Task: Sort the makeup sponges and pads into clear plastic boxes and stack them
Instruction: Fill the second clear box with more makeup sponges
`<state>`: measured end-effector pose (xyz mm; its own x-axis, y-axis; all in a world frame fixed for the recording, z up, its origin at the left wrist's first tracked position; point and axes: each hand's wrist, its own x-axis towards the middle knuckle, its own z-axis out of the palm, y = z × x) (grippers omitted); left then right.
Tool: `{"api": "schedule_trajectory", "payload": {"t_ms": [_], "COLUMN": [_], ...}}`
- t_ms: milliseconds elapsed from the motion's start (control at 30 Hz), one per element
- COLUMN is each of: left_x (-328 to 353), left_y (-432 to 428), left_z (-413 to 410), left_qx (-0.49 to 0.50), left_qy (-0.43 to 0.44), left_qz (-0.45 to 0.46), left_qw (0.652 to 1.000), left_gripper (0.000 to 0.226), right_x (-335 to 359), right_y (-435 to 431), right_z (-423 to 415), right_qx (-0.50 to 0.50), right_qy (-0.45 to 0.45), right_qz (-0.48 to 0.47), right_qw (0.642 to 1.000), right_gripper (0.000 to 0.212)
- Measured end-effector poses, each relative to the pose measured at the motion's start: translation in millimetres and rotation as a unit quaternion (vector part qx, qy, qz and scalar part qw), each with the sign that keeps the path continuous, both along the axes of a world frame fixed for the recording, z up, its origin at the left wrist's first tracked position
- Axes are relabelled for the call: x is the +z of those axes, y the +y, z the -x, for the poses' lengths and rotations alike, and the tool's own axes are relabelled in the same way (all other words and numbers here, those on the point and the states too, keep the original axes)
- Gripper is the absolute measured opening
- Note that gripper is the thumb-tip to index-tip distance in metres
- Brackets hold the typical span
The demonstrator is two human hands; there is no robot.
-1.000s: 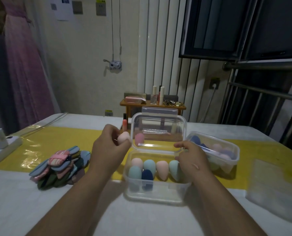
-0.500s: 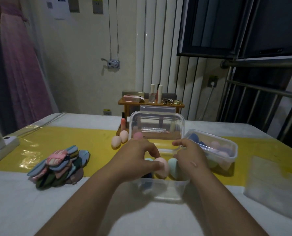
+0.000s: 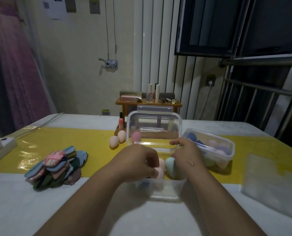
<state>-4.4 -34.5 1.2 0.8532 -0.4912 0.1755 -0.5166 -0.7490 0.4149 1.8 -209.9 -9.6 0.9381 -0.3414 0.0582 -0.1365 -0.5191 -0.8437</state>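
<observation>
head view: you are in the filling step. the open box (image 3: 165,190) sits mid-table, toward the near edge, with its lid (image 3: 153,123) standing upright behind it. your left hand (image 3: 138,162) reaches down into the box, fingers curled and thumb pinching a peach sponge (image 3: 161,168) among the ones already inside, just beside a teal sponge (image 3: 171,167). your right hand (image 3: 187,158) is at the box's right side, fingers bent down over the rim. i cannot tell whether it grips the rim or only rests there.

two loose sponges (image 3: 118,138) lie mid-table just left of the lid, and a pink sponge (image 3: 136,137) shows through the lid. the pile of pads (image 3: 56,166) waits toward the left edge, unsorted. a second box (image 3: 227,155), holding sponges, stands toward the right edge.

next, i'd judge, seat this sponge upright, let go, then reach for the loose ones. keep the box steady.
</observation>
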Motion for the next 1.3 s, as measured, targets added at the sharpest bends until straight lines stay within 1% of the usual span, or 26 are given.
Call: {"api": "schedule_trajectory", "payload": {"t_ms": [100, 233, 533, 700, 900, 1000, 1067, 1167, 1300], "left_x": [-1, -2, 0, 1, 3, 2, 2, 2, 0], "left_y": [-1, -1, 1, 1, 1, 3, 4, 7, 14], "left_z": [-1, -3, -1, 0, 0, -2, -2, -2, -8], "left_qx": [-0.001, 0.007, 0.012, 0.014, 0.012, 0.016, 0.022, 0.044, 0.094], "left_qy": [-0.01, -0.019, -0.014, -0.009, -0.007, -0.006, -0.006, 0.007, 0.019], "left_qz": [-0.022, -0.026, 0.0, -0.011, -0.02, -0.017, -0.016, 0.02, 0.134], "left_qw": [1.0, 0.999, 1.0, 1.0, 1.0, 1.0, 1.0, 0.999, 0.986], "left_gripper": [0.012, 0.019, 0.024, 0.022, 0.027, 0.028, 0.028, 0.026, 0.014], "right_x": [1, 2, 4, 10, 8, 10, 11, 9, 0], "right_y": [1, 2, 2, -3, -3, -4, -6, -7, -4], "right_z": [1, 1, 2, -5, -6, -10, -11, -12, -8], "right_qx": [-0.001, -0.009, -0.005, 0.01, -0.001, 0.025, 0.022, 0.034, 0.005], "right_qy": [0.002, 0.005, 0.02, 0.061, 0.059, 0.08, 0.082, 0.086, 0.022], "right_qz": [0.004, 0.004, 0.011, 0.003, 0.003, 0.01, 0.012, 0.008, 0.0], "right_qw": [1.0, 1.0, 1.0, 0.998, 0.998, 0.996, 0.996, 0.996, 1.0], "right_gripper": [0.044, 0.044, 0.046, 0.049, 0.049, 0.05, 0.05, 0.049, 0.043]}}
